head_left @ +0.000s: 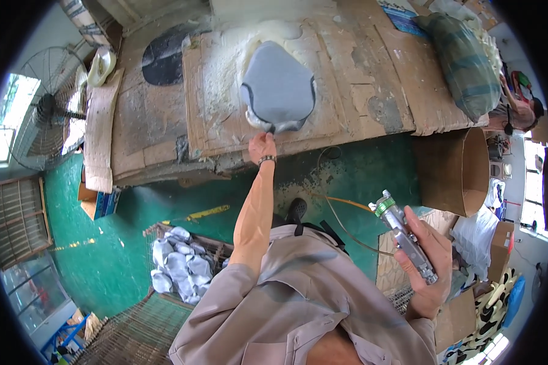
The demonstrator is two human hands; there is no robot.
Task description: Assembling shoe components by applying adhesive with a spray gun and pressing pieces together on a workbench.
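A grey, shield-shaped pad [279,85] with dark curved edging lies flat on the cardboard-covered table [359,67]. My left hand [262,148] reaches to its near edge, fingers closed on a small dark bit of that edge. In my right hand [429,258] is a metal spray gun [402,234] with a green ring near its nozzle. It is held up at the right, apart from the pad, with the nozzle toward the upper left. A thin hose [344,228] trails below the table by the gun. Pale, crusty residue surrounds the pad.
A dark oval piece [167,55] lies at the table's left. A wire basket [219,248] holds several grey pieces [182,261]. A large fan [52,109] stands at far left. At right are a stuffed sack [463,67], an open carton [450,173] and another person [520,112].
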